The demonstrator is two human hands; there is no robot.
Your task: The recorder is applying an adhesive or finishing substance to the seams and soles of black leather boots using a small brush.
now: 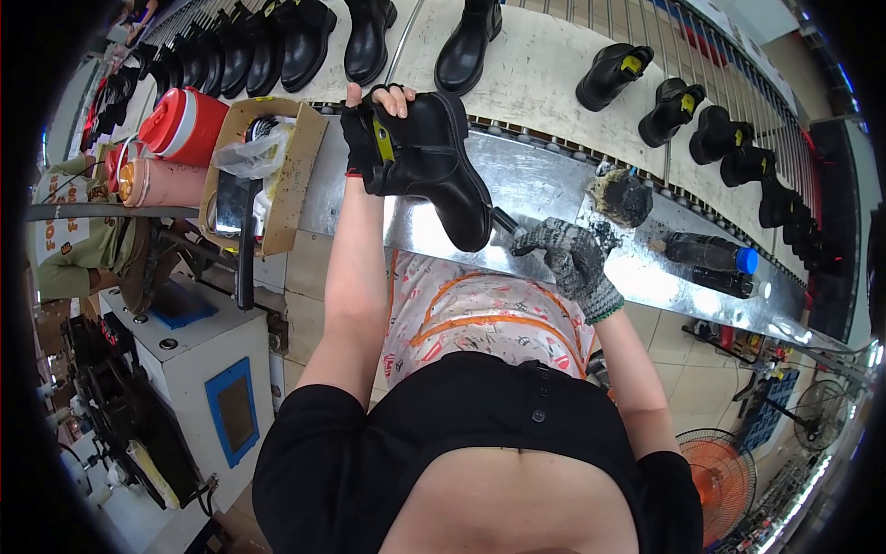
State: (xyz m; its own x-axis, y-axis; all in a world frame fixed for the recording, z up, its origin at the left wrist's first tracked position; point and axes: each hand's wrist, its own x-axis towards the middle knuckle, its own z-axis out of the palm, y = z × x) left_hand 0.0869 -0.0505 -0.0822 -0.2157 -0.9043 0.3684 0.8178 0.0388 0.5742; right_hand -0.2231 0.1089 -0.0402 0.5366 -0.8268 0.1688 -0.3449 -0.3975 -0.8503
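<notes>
The black boot point(426, 166) is held above the metal tabletop point(563, 189), its toe turned toward the person and its sole edge toward the right, probably so that this edge faces the other hand. The left hand point(361, 127) has its fingers bent over the boot's shaft, which leaves the toe free. The gloved right hand point(574, 263) has its fingers folded around a short dark tool point(504, 220), whose end is at the toe; whether they touch, I cannot tell. A stained container point(623, 198) stands near, perhaps for easy reach.
</notes>
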